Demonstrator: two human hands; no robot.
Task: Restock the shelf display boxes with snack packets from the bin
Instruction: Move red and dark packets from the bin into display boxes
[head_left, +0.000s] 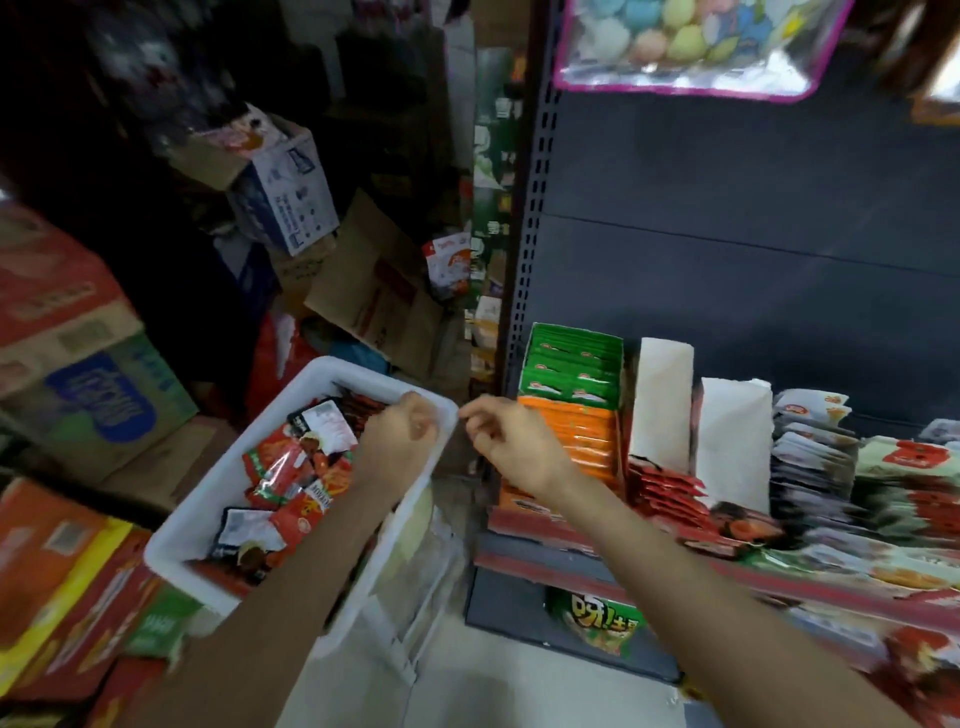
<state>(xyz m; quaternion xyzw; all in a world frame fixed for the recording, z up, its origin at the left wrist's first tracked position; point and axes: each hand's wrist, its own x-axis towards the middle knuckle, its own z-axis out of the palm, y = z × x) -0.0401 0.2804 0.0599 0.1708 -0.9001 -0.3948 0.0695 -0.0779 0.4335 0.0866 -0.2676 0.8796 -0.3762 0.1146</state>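
Your left hand (402, 431) is curled down among the snack packets (291, 467) in the white bin (208, 519), though whether it grips one is hidden. Your right hand (511, 441) hovers loose and empty by the orange display box (582, 441). The bin looks perched on cartons, so a hard tug could tip it.

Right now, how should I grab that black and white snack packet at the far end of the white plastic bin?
Pinch the black and white snack packet by its upper left edge, coming from above. It lies flat on top of the red snack packets with that edge showing, while the left hand covers its right side. The white plastic bin is open-topped, so straight down is probably easiest.
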